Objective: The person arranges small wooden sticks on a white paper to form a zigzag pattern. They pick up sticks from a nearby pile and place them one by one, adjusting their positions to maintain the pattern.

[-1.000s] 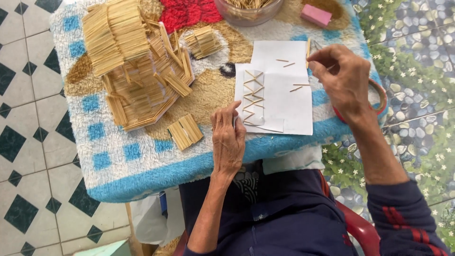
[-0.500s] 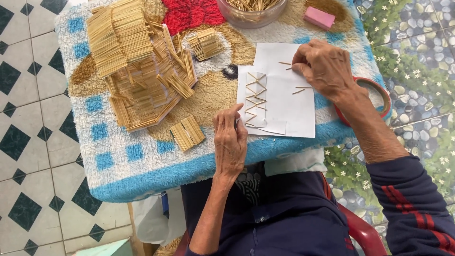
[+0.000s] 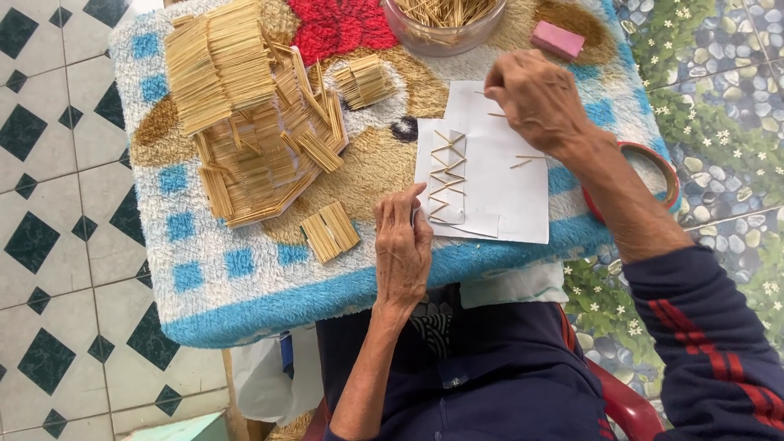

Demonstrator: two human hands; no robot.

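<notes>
Worktop (image 3: 245,278): covered by a fluffy towel in blue, white, tan and red; carries everything listed below.

Stick house (image 3: 245,122): unfinished model built of thin pale sticks, lying on the left part of the worktop; a ridged roof panel rests across its upper end, and loose strips jut out at its right side.

White paper (image 3: 506,180): sheets lying flat on the right part of the worktop, between the two hands. On their left strip sits a zigzag row of sticks (image 3: 446,171), crossed one over another in a column. A few single sticks (image 3: 527,160) lie loose on the bare right part of the paper.

Right hand (image 3: 535,98): at the upper edge of the paper, knuckles up, fingers curled in and pinched together at the tips on the sheet; whether a stick sits between them cannot be told.

Left hand (image 3: 402,245): lies flat, palm down, at the lower left corner of the paper; fingers stretched out and released, the tips touching the paper edge just beside the zigzag row, gripping nothing.

Clear bowl (image 3: 445,20): at the far edge, holding loose sticks.

Small stick bundles: one (image 3: 329,231) near the left hand, one (image 3: 363,80) beside the house.

Pink block (image 3: 558,39): right of the bowl.
</notes>
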